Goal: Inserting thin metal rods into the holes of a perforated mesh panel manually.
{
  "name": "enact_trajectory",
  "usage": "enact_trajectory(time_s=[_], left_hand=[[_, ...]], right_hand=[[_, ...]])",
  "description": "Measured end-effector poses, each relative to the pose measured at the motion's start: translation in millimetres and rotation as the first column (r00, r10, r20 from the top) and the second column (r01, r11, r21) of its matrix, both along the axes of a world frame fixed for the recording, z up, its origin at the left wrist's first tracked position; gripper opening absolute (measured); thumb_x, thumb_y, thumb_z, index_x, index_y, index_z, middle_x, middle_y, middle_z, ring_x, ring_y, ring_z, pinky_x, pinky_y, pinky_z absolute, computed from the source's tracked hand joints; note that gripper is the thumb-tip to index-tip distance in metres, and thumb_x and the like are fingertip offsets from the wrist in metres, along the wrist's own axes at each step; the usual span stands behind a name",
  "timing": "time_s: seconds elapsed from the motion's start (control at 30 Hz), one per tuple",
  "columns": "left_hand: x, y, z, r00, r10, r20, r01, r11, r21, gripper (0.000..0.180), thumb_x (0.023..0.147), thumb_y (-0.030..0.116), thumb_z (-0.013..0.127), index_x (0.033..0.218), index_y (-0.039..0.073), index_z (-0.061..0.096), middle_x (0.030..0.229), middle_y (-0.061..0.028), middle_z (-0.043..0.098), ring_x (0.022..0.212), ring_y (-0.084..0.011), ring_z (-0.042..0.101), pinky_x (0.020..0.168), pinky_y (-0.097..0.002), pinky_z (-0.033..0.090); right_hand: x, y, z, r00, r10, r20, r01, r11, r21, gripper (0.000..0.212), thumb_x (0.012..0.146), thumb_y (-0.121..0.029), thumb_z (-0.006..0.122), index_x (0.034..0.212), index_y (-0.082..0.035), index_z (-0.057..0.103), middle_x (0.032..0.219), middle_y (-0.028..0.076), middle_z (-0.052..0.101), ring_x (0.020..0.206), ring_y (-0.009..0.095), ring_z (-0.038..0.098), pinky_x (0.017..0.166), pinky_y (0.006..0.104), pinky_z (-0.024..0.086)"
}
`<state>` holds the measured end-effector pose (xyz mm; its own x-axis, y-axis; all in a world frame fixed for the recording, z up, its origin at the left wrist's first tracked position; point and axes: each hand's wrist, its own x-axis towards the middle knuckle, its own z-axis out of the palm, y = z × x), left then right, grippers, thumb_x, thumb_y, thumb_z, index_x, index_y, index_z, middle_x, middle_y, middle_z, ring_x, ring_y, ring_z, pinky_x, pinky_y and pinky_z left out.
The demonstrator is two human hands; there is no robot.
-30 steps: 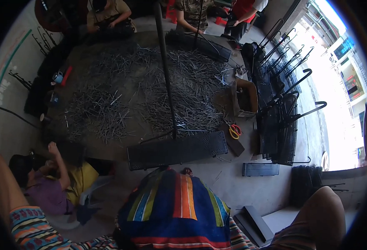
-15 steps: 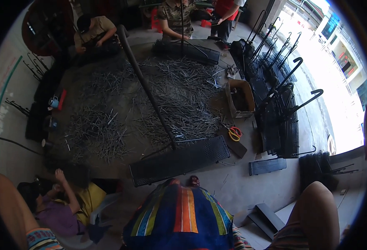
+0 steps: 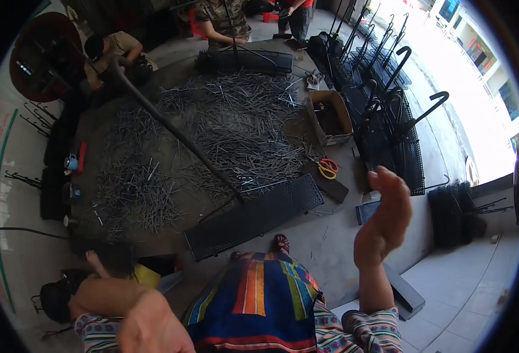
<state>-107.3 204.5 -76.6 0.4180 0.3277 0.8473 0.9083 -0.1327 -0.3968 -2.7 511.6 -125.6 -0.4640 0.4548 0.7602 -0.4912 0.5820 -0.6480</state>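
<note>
My right hand (image 3: 387, 213) is raised on the right, its fingers up, loosely bent and holding nothing visible. My left hand (image 3: 152, 325) is low at the bottom left, in front of my striped apron (image 3: 250, 288); its fingers are partly hidden at the lower edge. Between and beyond the hands, a long black perforated metal tray (image 3: 256, 217) lies slantwise across the table's near edge. From it a long black rod with a hooked end (image 3: 171, 126) rises toward the upper left. Neither hand touches the tray.
Heaps of thin metal rods (image 3: 247, 135) cover the table. Scissors with red and yellow handles (image 3: 327, 169) and a cardboard box (image 3: 330, 117) lie at its right. Hooked black racks (image 3: 398, 126) stand beyond. Co-workers sit at the far left (image 3: 115, 56), far side (image 3: 221, 23) and near left (image 3: 59, 300).
Both my forearms have swung inward from the sides, and my hands have come into view. The view has shifted slightly; the tray stays on the table edge.
</note>
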Motion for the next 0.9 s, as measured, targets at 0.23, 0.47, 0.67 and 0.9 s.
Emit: enact_trajectory(time_s=[0.23, 0.47, 0.67, 0.9], left_hand=[[25, -6, -260, -0.117, 0.786, 0.608, 0.57, 0.554, -0.607, 0.042, 0.088, 0.029, 0.063, 0.116, -0.002, 0.058, 0.117, -0.0208, 0.061, 0.098, -0.0299, 0.065, 0.083, -0.0369, 0.051], [32, -20, -372, 0.248, 0.931, 0.267, 0.763, -0.018, -0.646, 0.04, 0.088, 0.03, 0.063, 0.116, 0.001, 0.06, 0.105, -0.0196, 0.065, 0.095, -0.0328, 0.065, 0.081, -0.0385, 0.051], [44, -11, -427, 0.648, 0.749, 0.135, 0.574, -0.364, -0.733, 0.053, 0.083, 0.021, 0.067, 0.129, 0.002, 0.05, 0.121, -0.0236, 0.058, 0.111, -0.0372, 0.058, 0.092, -0.0413, 0.048], [23, -45, -457, 0.338, 0.938, 0.079, 0.918, -0.31, -0.248, 0.045, 0.089, 0.019, 0.062, 0.128, -0.002, 0.051, 0.115, -0.0206, 0.063, 0.106, -0.0264, 0.063, 0.089, -0.0339, 0.049]], right_hand=[[217, -38, -374, 0.24, 0.224, 0.945, 0.639, 0.696, -0.327, 0.025, 0.087, -0.012, 0.061, 0.105, 0.004, 0.065, 0.085, 0.012, 0.069, 0.074, 0.017, 0.067, 0.066, 0.0298, 0.053], [373, -118, -414, -0.437, 0.5, 0.748, 0.596, 0.784, -0.175, 0.031, 0.072, -0.027, 0.064, 0.094, -0.007, 0.073, 0.096, 0.02, 0.069, 0.091, 0.036, 0.067, 0.083, 0.041, 0.052], [351, -130, -440, -0.344, 0.465, 0.816, 0.591, 0.783, -0.197, 0.032, 0.078, -0.034, 0.059, 0.094, -0.01, 0.073, 0.095, 0.017, 0.069, 0.092, 0.035, 0.066, 0.083, 0.0422, 0.052], [326, -233, -499, -0.257, 0.616, 0.745, 0.629, 0.692, -0.355, 0.033, 0.084, -0.031, 0.051, 0.107, -0.014, 0.068, 0.11, 0.013, 0.066, 0.105, 0.033, 0.062, 0.088, 0.0446, 0.05]])
